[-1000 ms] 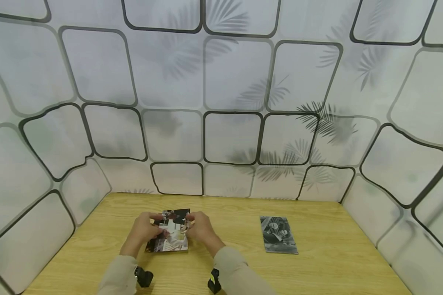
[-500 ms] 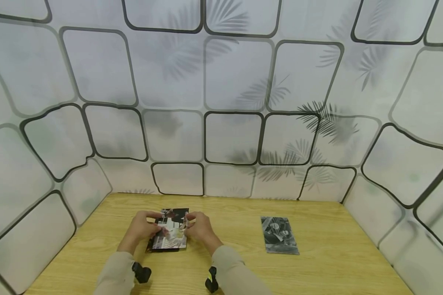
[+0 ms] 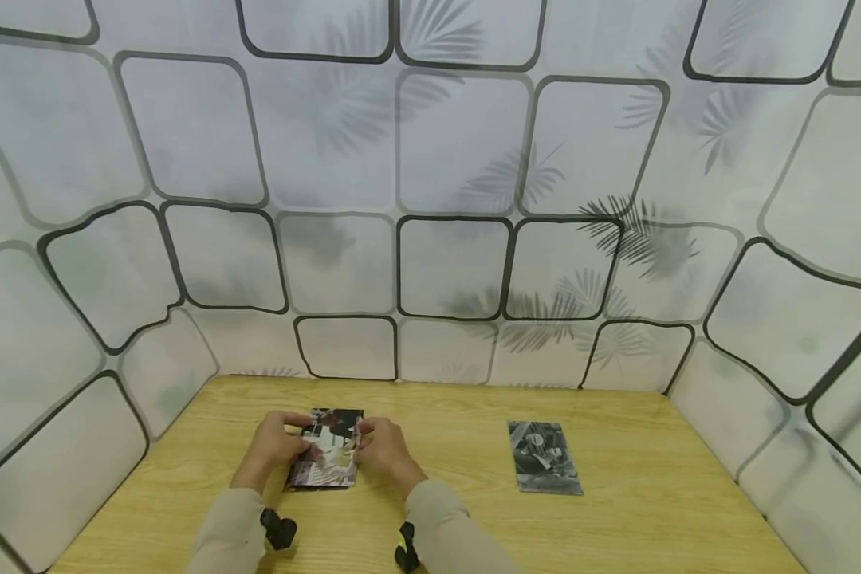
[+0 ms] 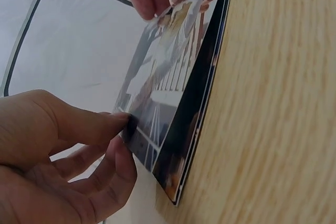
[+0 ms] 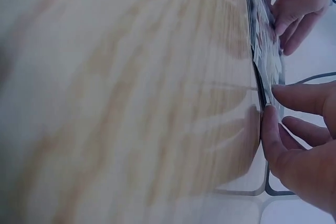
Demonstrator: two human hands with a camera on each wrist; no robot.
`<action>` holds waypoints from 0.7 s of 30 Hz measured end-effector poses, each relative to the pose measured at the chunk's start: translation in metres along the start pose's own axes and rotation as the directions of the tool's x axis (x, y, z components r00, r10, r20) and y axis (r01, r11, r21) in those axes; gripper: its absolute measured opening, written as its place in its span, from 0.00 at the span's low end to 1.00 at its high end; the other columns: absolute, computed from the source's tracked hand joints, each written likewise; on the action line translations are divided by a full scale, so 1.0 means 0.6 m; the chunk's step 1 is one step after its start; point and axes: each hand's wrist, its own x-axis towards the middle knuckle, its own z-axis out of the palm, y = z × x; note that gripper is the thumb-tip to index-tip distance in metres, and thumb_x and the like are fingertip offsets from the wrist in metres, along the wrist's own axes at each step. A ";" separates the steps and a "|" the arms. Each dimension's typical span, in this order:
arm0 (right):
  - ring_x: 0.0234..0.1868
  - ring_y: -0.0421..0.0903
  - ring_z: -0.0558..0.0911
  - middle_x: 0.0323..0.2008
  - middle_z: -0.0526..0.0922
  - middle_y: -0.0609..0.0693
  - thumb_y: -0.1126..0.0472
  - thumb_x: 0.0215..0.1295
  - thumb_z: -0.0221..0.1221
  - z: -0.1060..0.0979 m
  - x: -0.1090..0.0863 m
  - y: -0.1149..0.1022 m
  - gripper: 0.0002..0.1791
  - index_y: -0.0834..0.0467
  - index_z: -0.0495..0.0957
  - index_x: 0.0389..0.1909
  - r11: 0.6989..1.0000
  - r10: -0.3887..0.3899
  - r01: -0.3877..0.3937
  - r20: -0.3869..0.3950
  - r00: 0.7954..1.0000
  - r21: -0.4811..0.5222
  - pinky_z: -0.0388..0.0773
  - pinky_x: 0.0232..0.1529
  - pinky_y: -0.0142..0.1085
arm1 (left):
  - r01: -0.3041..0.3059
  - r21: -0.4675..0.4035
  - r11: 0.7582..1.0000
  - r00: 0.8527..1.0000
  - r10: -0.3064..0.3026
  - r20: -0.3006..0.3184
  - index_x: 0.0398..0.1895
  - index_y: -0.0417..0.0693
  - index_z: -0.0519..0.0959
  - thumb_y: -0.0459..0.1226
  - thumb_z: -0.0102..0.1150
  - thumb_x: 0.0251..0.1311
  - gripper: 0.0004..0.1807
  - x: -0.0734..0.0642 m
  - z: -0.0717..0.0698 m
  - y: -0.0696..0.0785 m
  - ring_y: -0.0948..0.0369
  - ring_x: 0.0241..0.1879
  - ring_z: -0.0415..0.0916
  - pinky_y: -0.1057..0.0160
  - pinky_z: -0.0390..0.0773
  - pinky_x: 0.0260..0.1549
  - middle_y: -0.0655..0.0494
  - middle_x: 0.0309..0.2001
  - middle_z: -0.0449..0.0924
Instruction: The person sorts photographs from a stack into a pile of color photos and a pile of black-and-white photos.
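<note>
A colour photo [image 3: 333, 453] lies on top of at least one other dark-edged photo [image 4: 182, 174] at the left of the table. In the left wrist view the top photo's near corner stands a little apart from the one beneath. My left hand [image 3: 274, 442] pinches the left edge, thumb on the picture face and fingers along the side. From the other side my right hand [image 3: 383, 448] holds the right edge between thumb and fingers, also seen in the right wrist view, where the right hand [image 5: 310, 140] is close to the tabletop.
A black-and-white photo [image 3: 544, 458] lies flat by itself on the right part of the wooden table [image 3: 459, 510]. A patterned curtain-like wall [image 3: 445, 271] encloses the back and both sides. A black wrist camera [image 3: 278, 529] sits on the left sleeve.
The top photo has slid and turned slightly, and now covers the lower one more evenly. My right hand has shifted a little to the left with its edge. The black-and-white photo stays put.
</note>
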 end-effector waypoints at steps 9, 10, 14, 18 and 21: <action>0.32 0.40 0.80 0.38 0.87 0.56 0.71 0.57 0.69 0.007 -0.003 -0.007 0.19 0.69 0.84 0.51 0.995 -0.022 0.024 0.028 0.999 -0.095 0.77 0.31 0.31 | 0.033 0.061 0.998 0.999 -0.032 -0.018 0.55 0.25 0.80 0.18 0.58 0.54 0.22 -0.001 -0.004 0.005 0.33 0.58 0.76 0.41 0.81 0.54 0.24 0.58 0.78; 0.34 0.42 0.82 0.39 0.88 0.56 0.70 0.59 0.68 0.008 -0.003 -0.006 0.18 0.68 0.84 0.51 0.993 -0.028 0.031 0.025 0.999 -0.114 0.79 0.33 0.32 | 0.038 0.060 0.997 0.999 -0.037 -0.015 0.55 0.24 0.80 0.19 0.58 0.54 0.22 -0.002 -0.004 0.005 0.32 0.57 0.76 0.42 0.82 0.52 0.24 0.58 0.78; 0.44 0.52 0.87 0.45 0.89 0.60 0.67 0.64 0.65 0.010 -0.004 -0.005 0.14 0.68 0.85 0.49 0.985 -0.074 0.074 0.006 0.997 -0.157 0.86 0.46 0.42 | 0.064 0.061 0.996 0.998 -0.064 -0.009 0.56 0.23 0.78 0.21 0.59 0.56 0.22 -0.004 -0.006 0.001 0.33 0.54 0.78 0.47 0.85 0.44 0.22 0.57 0.76; 0.54 0.59 0.86 0.52 0.87 0.62 0.65 0.67 0.63 0.002 -0.010 -0.003 0.17 0.68 0.83 0.54 0.990 -0.062 0.064 0.016 0.998 -0.126 0.84 0.55 0.50 | 0.073 0.059 0.996 0.997 -0.073 -0.014 0.60 0.24 0.76 0.23 0.57 0.58 0.24 -0.007 -0.007 0.003 0.33 0.55 0.77 0.49 0.84 0.42 0.22 0.59 0.74; 0.57 0.60 0.85 0.57 0.84 0.62 0.65 0.69 0.60 -0.013 -0.018 -0.004 0.20 0.67 0.81 0.59 0.994 -0.043 0.045 0.022 0.999 -0.097 0.83 0.57 0.52 | 0.050 0.086 0.995 0.998 -0.047 -0.032 0.62 0.25 0.75 0.25 0.55 0.60 0.24 -0.011 -0.005 0.012 0.32 0.57 0.76 0.49 0.83 0.42 0.22 0.60 0.74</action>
